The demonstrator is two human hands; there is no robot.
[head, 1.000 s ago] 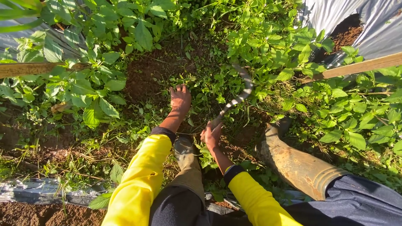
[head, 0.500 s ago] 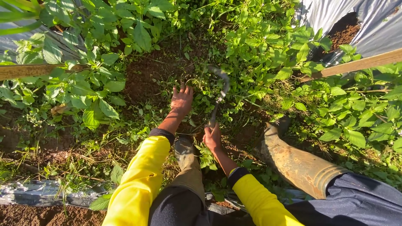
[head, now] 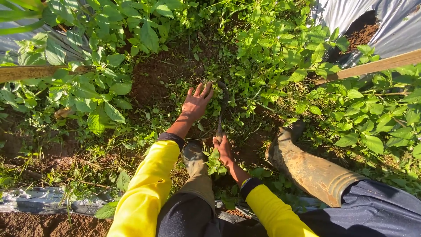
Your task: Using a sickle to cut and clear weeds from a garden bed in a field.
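A weedy garden bed of dark soil (head: 153, 83) fills the frame, edged with silver plastic sheeting (head: 359, 17). At centre, the left hand (head: 196, 103) lies flat, fingers spread, on low weeds (head: 175, 112). Just right of it, the right hand (head: 222, 148) is clenched around the handle of a sickle (head: 220, 112), blade up-frame in the greenery. A muddy boot (head: 307, 169) stands lower right.

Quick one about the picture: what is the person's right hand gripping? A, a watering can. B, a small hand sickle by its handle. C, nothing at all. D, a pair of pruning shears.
B: the right hand is closed around the handle of a sickle, whose thin curved blade reaches up into the weeds beside the spread left hand.
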